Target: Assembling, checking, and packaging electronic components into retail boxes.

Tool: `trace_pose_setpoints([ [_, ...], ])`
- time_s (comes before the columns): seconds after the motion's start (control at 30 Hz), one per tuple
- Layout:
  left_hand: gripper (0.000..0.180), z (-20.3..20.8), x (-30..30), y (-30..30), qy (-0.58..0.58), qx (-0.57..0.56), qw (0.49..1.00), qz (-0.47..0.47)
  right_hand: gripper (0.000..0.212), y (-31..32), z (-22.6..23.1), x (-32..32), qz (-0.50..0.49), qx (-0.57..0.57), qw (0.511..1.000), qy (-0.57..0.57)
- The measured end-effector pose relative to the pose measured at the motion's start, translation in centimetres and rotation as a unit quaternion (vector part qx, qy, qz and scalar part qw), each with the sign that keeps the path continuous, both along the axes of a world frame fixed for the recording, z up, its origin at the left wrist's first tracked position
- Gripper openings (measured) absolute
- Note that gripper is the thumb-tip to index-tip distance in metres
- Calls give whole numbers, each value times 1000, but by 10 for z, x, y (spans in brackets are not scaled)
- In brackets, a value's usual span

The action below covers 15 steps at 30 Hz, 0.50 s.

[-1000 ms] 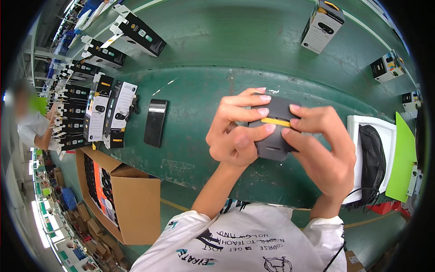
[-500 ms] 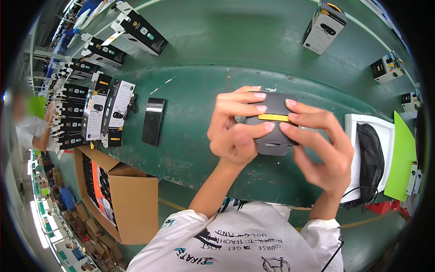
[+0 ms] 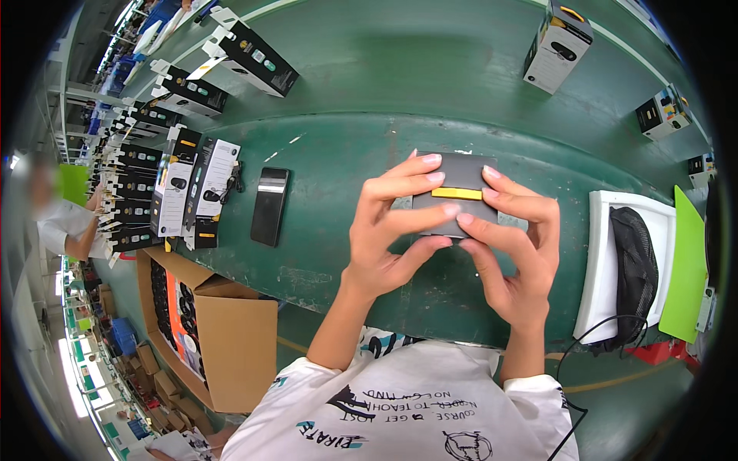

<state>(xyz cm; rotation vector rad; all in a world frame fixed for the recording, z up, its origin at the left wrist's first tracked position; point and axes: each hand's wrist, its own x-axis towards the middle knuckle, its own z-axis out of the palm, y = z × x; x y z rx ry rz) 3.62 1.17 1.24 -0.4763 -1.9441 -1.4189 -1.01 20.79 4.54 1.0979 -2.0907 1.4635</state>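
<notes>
Both my hands grip a small dark grey box point(image 3: 463, 174) above the green bench. A yellow strip point(image 3: 458, 194), perhaps a handle, crosses its upper face. My left hand point(image 3: 388, 227) closes on the box's left side, its fingertips on top and its thumb at the near edge. On the opposite side, my right hand point(image 3: 519, 238) has its fingertips on the face and its thumb at the near edge too. The fingers partly cover the box, and its underside is out of sight.
A black phone point(image 3: 270, 207) lies left of my hands. Several product boxes point(image 3: 214, 192) stand farther left, beyond an open brown carton point(image 3: 234, 349). At right, a white tray point(image 3: 598, 265) bears a black mesh pouch point(image 3: 633, 269). Another person point(image 3: 65, 223) is at far left.
The grey flap that stuck out at the box's near end is no longer visible. Both my thumbs have come to that edge, and my right hand has moved in to the left.
</notes>
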Motion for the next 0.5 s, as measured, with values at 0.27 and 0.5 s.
trace_pose_setpoints([
  [0.27, 21, -1, -2, 14, 26, 53, 997, 54, 28, -12, -1, 0, -16, -66, 998, -16],
  [0.5, 24, -22, -11, -9, 94, -77, 992, 33, 34, -4, -3, 1, 0, 41, 998, 52],
])
